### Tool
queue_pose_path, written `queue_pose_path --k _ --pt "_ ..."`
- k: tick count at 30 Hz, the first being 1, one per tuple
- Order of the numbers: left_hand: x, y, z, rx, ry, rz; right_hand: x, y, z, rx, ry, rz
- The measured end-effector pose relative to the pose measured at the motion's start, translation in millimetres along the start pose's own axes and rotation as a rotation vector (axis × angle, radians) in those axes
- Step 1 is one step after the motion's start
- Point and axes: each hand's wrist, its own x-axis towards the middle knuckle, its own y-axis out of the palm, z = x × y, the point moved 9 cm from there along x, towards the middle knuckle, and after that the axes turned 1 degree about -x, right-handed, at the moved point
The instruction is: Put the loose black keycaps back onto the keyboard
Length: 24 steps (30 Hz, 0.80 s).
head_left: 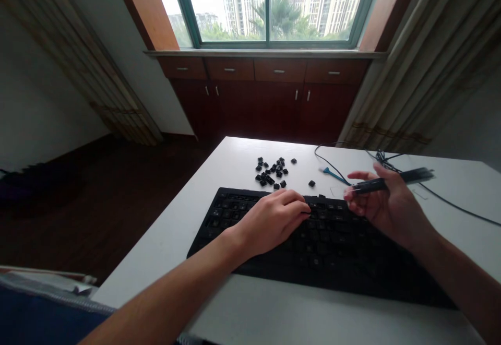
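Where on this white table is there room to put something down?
There's bare white tabletop in front of the black keyboard and to its left. Behind the keyboard it's crowded: loose black keycaps, a blue tool and black cables.

The keyboard (309, 246) before you is black, on a white desk (282, 308); beyond it you have black keycaps (270, 173), a blue plastic tool (332, 176) and a thin black cable (450, 202).

my left hand (270, 223) resting on the black keyboard (332, 246), my right hand (387, 206) holding a slim black tool (391, 182) just above it, loose black keycaps (272, 171) lying on the white desk (156, 266) beyond
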Motion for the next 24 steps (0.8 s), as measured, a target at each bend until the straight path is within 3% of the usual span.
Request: queue_pose_path --k 7,13,24 --pt "0 0.4 1 -0.003 -0.008 -0.007 3 -1 5 0.041 -0.032 0.0" --pt "-1 1.1 2 0.002 -0.01 -0.007 3 -6 3 0.103 -0.044 -0.087" --pt "0 0.7 1 0.006 -0.007 -0.012 -2 14 16 0.081 -0.219 0.156"
